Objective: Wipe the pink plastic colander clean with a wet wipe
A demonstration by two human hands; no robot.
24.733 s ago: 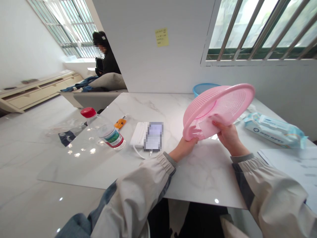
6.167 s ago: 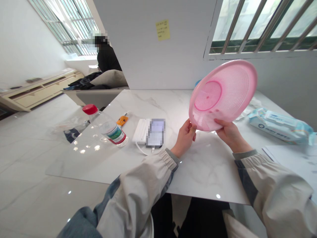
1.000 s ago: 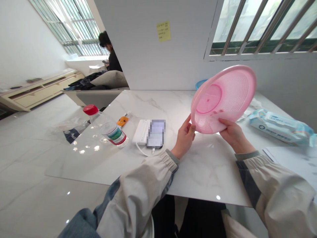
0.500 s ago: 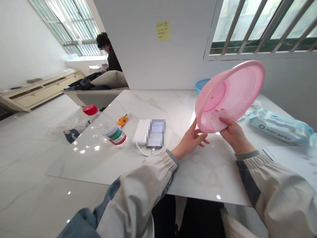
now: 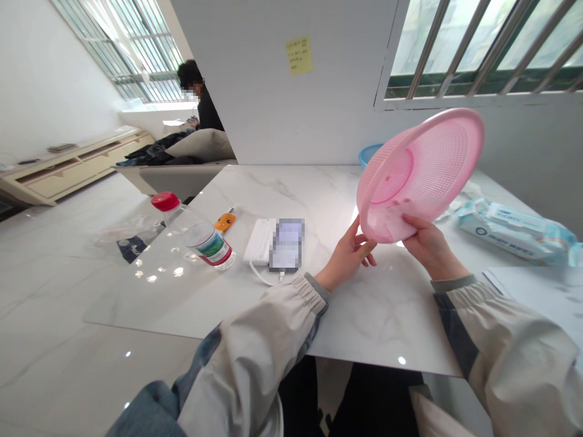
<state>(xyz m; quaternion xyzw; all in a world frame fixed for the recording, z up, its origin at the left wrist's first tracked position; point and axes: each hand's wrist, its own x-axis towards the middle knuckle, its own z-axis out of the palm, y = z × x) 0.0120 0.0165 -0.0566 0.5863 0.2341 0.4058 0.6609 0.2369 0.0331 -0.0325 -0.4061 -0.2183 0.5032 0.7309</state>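
Co-worker: person (image 5: 200, 97) sits far left on grey sofa (image 5: 177, 179), well apart from the table, head down.

Bottle: clear water bottle w/ red cap (image 5: 200, 240) on white marble table (image 5: 387, 318), seems laid on its side, left of the hands.

Charger: white power bank (image 5: 259, 241) w/ blurred phone (image 5: 286, 244) just beside it, cable at near end, likely linked for charging.

L hand: L hand (image 5: 347, 258) near basket's lower rim, fingers (image 5: 367, 246) spread open, not gripping; contact unclear.

Basket: pink plastic colander (image 5: 421, 167) held tilted on edge above table, mesh base turned to the viewer, likely for inspection.

R hand: R hand (image 5: 430, 249) fingers closed on lower rim, bearing its weight.

Far right: wet-wipes pack (image 5: 512, 233) beyond sheet of paper (image 5: 537, 294).
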